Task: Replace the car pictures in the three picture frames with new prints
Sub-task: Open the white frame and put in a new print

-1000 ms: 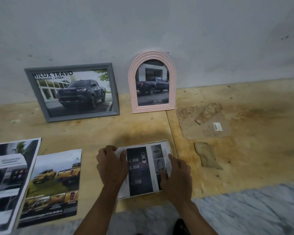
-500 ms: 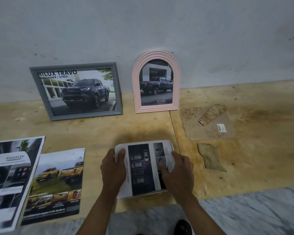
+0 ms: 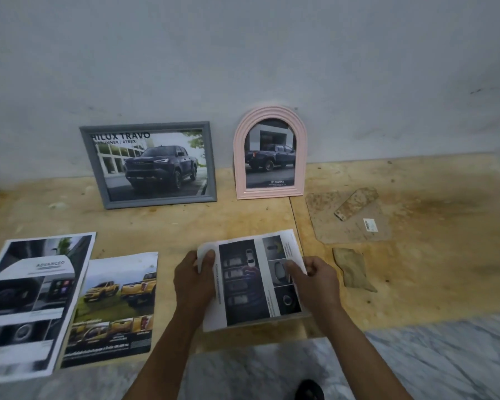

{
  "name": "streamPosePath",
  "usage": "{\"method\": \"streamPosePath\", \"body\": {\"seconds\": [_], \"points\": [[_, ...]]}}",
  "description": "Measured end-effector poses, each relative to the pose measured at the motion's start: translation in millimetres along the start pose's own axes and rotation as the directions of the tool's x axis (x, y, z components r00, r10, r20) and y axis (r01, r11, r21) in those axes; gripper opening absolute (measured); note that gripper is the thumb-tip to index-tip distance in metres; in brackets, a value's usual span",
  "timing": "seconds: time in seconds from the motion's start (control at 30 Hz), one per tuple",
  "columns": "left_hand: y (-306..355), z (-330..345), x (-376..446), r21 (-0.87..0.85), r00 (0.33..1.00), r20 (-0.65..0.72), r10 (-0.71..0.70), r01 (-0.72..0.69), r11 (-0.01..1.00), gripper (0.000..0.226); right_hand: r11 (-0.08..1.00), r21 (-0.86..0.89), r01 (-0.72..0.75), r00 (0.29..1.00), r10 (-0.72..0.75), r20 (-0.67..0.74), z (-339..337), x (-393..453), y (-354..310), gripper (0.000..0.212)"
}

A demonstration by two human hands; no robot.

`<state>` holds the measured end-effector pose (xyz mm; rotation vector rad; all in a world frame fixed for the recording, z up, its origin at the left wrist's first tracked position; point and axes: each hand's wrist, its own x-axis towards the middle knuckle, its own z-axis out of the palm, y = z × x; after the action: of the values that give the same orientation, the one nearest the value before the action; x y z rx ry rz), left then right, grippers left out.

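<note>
A print of parked cars seen from above (image 3: 250, 280) lies on the plywood board in front of me. My left hand (image 3: 192, 280) grips its left edge, thumb on top. My right hand (image 3: 315, 280) holds its right edge, fingers curled over the paper. What lies under the print is hidden. A grey rectangular frame (image 3: 147, 164) with a dark pickup picture leans on the wall at the back left. Beside it stands a pink arched frame (image 3: 270, 153) with another dark pickup picture.
Two loose prints lie at the left: a dashboard page (image 3: 29, 301) and a yellow pickup page (image 3: 114, 306). A stained backing board (image 3: 350, 226), a mottled strip (image 3: 357, 203) and a brown scrap (image 3: 352, 268) lie at the right. Marble floor (image 3: 416, 365) borders the plywood (image 3: 430, 197).
My left hand has shifted off the print's top onto its left edge. The right fingers have curled up at the right edge. The view has shifted slightly.
</note>
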<state>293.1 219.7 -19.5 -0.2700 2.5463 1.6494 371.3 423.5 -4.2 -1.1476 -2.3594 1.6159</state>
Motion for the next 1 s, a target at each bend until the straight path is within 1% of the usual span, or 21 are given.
{"method": "streamPosePath", "body": {"seconds": [0.1, 0.2, 0.27, 0.33, 0.37, 0.43, 0.5, 0.53, 0.57, 0.63, 0.7, 0.8, 0.83, 0.9, 0.97, 1.0], "points": [[21, -19, -10, 0.026, 0.999, -0.027, 0.040, -0.039, 0.999, 0.027, 0.998, 0.058, 0.004, 0.999, -0.007, 0.047, -14, -13, -26, 0.016], [43, -41, -26, 0.021, 0.995, -0.080, 0.061, -0.060, 0.998, 0.021, 0.990, 0.140, -0.020, 0.988, -0.002, 0.157, -27, -29, -52, 0.025], [55, -58, -36, -0.040, 0.991, -0.128, 0.026, -0.032, 0.999, 0.022, 0.986, 0.164, -0.028, 0.971, -0.012, 0.237, -31, -43, -69, 0.032], [62, -75, -45, -0.141, 0.977, -0.207, -0.044, 0.015, 0.990, 0.022, 0.971, 0.234, -0.051, 0.948, -0.026, 0.316, -28, -59, -82, 0.035], [67, -84, -51, -0.201, 0.963, -0.252, -0.098, 0.047, 0.978, 0.018, 0.958, 0.280, -0.066, 0.935, -0.038, 0.352, -24, -67, -86, 0.036], [68, -102, -60, -0.307, 0.921, -0.333, -0.205, 0.100, 0.947, 0.020, 0.934, 0.341, -0.106, 0.907, -0.050, 0.418, -11, -85, -93, 0.034], [62, -121, -71, -0.364, 0.868, -0.412, -0.277, 0.122, 0.923, 0.026, 0.906, 0.395, -0.155, 0.866, -0.067, 0.495, 9, -105, -100, 0.029], [57, -131, -75, -0.384, 0.839, -0.451, -0.303, 0.124, 0.915, 0.028, 0.878, 0.431, -0.208, 0.843, -0.063, 0.534, 20, -115, -103, 0.026], [51, -141, -81, -0.406, 0.812, -0.471, -0.345, 0.148, 0.902, 0.028, 0.846, 0.459, -0.273, 0.820, -0.045, 0.570, 32, -126, -105, 0.025], [34, -160, -94, -0.462, 0.766, -0.481, -0.426, 0.192, 0.866, 0.027, 0.821, 0.464, -0.334, 0.793, -0.021, 0.609, 52, -146, -102, 0.022], [20, -182, -108, -0.531, 0.730, -0.465, -0.500, 0.222, 0.818, 0.023, 0.849, 0.425, -0.313, 0.795, -0.010, 0.606, 67, -161, -97, 0.017], [0, -220, -119, -0.599, 0.690, -0.432, -0.581, 0.263, 0.757, 0.026, 0.926, 0.330, -0.182, 0.801, -0.055, 0.596, 85, -174, -102, 0.017], [-3, -234, -121, -0.593, 0.697, -0.416, -0.584, 0.279, 0.755, 0.026, 0.946, 0.290, -0.146, 0.796, -0.062, 0.602, 93, -176, -107, 0.018], [-10, -260, -118, -0.517, 0.756, -0.372, -0.539, 0.314, 0.797, 0.021, 0.970, 0.215, -0.113, 0.773, -0.050, 0.632, 111, -177, -118, 0.016], [-16, -282, -107, -0.418, 0.809, -0.320, -0.492, 0.346, 0.840, 0.013, 0.976, 0.189, -0.106, 0.782, -0.036, 0.622, 137, -176, -126, 0.012], [-19, -291, -99, -0.393, 0.823, -0.298, -0.483, 0.356, 0.848, 0.010, 0.975, 0.190, -0.114, 0.796, -0.024, 0.604, 150, -174, -129, 0.011]]}}
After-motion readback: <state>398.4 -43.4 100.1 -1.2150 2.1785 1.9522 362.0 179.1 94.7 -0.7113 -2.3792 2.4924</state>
